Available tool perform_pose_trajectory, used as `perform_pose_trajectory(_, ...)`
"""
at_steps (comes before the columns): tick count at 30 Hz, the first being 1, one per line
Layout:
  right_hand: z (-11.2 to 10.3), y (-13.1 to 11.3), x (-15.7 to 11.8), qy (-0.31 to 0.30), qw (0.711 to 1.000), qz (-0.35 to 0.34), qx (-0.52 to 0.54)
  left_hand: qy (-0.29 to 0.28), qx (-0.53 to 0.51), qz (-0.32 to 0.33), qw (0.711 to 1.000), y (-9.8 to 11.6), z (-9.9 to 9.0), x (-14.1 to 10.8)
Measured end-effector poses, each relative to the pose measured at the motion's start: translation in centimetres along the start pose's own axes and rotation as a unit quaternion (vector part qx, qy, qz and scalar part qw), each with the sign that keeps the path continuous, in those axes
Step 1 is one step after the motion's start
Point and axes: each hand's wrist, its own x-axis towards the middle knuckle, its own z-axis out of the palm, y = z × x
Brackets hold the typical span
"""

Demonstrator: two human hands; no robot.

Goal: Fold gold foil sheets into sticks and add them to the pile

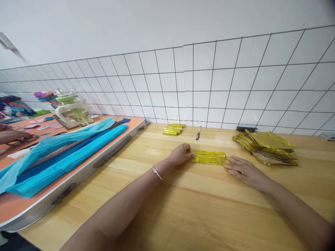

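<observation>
A gold foil paper [209,158], folded into a flat strip with crease lines, lies on the wooden table between my hands. My left hand [181,154], with a bracelet at the wrist, is closed at its left end, fingers curled on the edge. At the right end my right hand [242,171] rests open, its fingers stretched out and their tips touching the foil. Several narrow gold foil strips [173,129] lie grouped near the wall. To the right is a stack of gold foil papers [272,144], some showing a dull brownish side.
A pen [199,133] lies near the tiled wall, and a black object [246,129] sits behind the stack. On the left, a raised orange-topped surface [136,122] holds blue tissue paper [86,157] and a green-lidded container [74,111]. Another person's hand [18,136] is there with scissors.
</observation>
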Motion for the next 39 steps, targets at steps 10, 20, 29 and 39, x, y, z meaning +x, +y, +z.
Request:
perform_pose_trajectory(10, 1.1, 0.1, 0.1, 0.042, 0.999, 0.011, -0.011, -0.021, -0.023, 0.009, 0.999, 0.1, 2.3, 3.9)
perform_pose_trajectory(20, 1.9, -0.6, 0.0, 0.209, 0.956, 0.105, 0.177, 0.021, -0.181, 0.015, 0.983, 2.8, 1.7, 1.5)
perform_pose_trajectory(29, 0.8, -2.4, -0.2, 0.230, 0.914, 0.124, 0.312, -0.024, -0.366, 0.077, 0.927, 5.1, 1.9, 0.6)
perform_pose_trajectory(39, 0.1, -2.5, -1.1, 0.336, 0.942, -0.020, 0.021, 0.093, -0.231, 0.161, 0.955, 5.1, 0.9, 0.7)
